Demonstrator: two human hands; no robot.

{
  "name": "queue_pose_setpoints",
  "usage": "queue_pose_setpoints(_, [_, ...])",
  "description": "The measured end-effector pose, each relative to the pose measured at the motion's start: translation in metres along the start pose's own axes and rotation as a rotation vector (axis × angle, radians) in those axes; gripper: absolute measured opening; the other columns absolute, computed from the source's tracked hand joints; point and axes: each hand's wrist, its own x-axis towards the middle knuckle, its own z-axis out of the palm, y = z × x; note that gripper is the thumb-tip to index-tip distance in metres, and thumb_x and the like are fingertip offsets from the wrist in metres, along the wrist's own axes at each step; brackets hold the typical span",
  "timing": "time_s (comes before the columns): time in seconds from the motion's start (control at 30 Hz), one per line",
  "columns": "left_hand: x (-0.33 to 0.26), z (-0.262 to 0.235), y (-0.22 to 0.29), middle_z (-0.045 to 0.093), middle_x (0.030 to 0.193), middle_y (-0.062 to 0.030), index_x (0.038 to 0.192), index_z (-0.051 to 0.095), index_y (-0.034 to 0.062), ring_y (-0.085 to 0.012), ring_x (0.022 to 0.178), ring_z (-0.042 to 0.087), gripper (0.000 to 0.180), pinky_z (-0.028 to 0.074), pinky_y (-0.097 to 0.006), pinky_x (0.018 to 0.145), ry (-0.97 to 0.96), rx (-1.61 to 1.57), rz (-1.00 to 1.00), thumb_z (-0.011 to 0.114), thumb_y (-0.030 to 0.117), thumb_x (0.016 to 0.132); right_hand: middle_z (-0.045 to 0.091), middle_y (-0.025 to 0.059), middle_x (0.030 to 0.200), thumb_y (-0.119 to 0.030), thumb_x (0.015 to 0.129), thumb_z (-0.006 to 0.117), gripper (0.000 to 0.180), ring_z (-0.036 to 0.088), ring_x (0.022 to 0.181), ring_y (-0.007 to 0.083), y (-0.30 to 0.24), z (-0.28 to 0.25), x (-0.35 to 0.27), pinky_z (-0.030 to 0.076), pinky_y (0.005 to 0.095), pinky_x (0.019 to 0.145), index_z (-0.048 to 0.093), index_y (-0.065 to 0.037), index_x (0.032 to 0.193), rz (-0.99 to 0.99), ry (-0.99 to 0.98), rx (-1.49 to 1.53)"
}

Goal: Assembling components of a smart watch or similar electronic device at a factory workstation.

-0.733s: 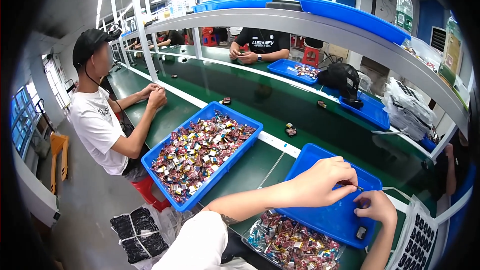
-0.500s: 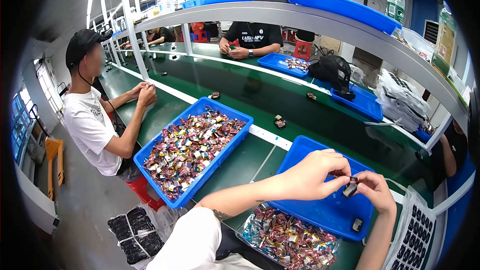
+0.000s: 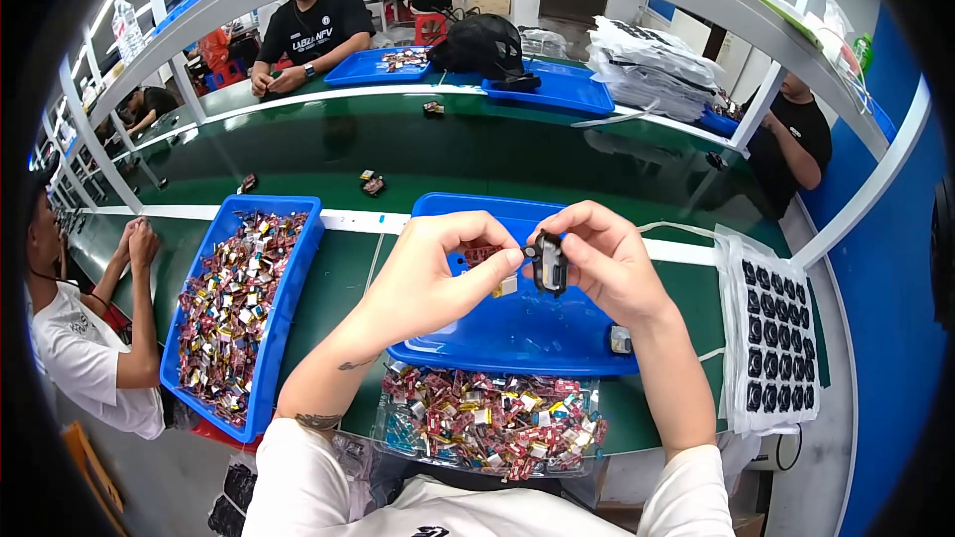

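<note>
My right hand (image 3: 619,267) pinches a small black plastic housing (image 3: 550,267) with a pale inside, held above a blue tray (image 3: 418,350). Beside it, the thumb and index finger of my left hand (image 3: 433,264) close near a small round black part (image 3: 530,251) at the housing's edge. A red circuit board (image 3: 481,255) and a pale block with a yellow edge (image 3: 505,286) show at my left fingers, partly hidden by them. Another small housing (image 3: 620,340) lies at the tray's right end.
A clear tray of red boards (image 3: 487,418) is closest to me. Left stands a blue bin (image 3: 310,239) heaped with similar parts. A white sheet (image 3: 736,378) bears rows of black pieces at right. Co-workers sit left and across the green belt (image 3: 557,154), where loose parts lie.
My view has swung to the right, so the bench has shifted left in the picture. The housing has turned in my right hand; the red board now shows at my left hand.
</note>
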Motion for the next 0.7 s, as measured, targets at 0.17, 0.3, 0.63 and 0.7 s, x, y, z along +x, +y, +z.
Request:
queue_pose_setpoints(0.17, [0.004, -0.003, -0.014, 0.064, 0.074, -0.0039, 0.084, 0.064, -0.0021, -0.0071, 0.068, 0.060, 0.012, 0.048, -0.021, 0.063, -0.041, -0.013, -0.129, 0.063, 0.010, 0.086, 0.065, 0.0112, 0.097, -0.009, 0.089, 0.061, 0.024, 0.066, 0.084, 0.0156, 0.010, 0.013, 0.005, 0.055, 0.0245, 0.072, 0.055, 0.000, 0.110, 0.212, 0.250, 0.090])
queue_pose_setpoints(0.3, [0.006, -0.009, -0.017, 0.064, 0.078, -0.0024, 0.086, 0.064, -0.0013, -0.0061, 0.072, 0.059, 0.010, 0.048, -0.020, 0.066, -0.016, -0.074, -0.112, 0.065, 0.008, 0.086, 0.065, 0.0141, 0.104, -0.008, 0.087, 0.063, 0.031, 0.065, 0.087, 0.0162, 0.005, 0.007, 0.006, 0.055, 0.0245, 0.075, 0.051, 0.001, 0.115, 0.206, 0.394, 0.110])
queue_pose_setpoints(0.63, [0.005, -0.005, -0.016, 0.063, 0.071, -0.0027, 0.080, 0.066, -0.0023, -0.0051, 0.066, 0.057, 0.011, 0.046, -0.019, 0.060, -0.010, -0.095, -0.110, 0.068, 0.008, 0.082, 0.065, 0.0133, 0.104, -0.018, 0.088, 0.065, 0.035, 0.065, 0.089, 0.0144, 0.013, 0.010, 0.007, 0.049, 0.0175, 0.060, 0.049, -0.002, 0.115, 0.200, 0.459, 0.084])
queue_pose_setpoints(0.7, [0.005, -0.004, -0.017, 0.063, 0.067, -0.0033, 0.079, 0.067, -0.0028, -0.0046, 0.062, 0.056, 0.012, 0.045, -0.019, 0.056, 0.009, -0.082, -0.083, 0.068, 0.009, 0.080, 0.066, 0.0134, 0.102, -0.015, 0.088, 0.065, 0.030, 0.066, 0.085, 0.0150, 0.013, 0.013, 0.007, 0.052, 0.0208, 0.058, 0.053, -0.001, 0.111, 0.160, 0.432, -0.119])
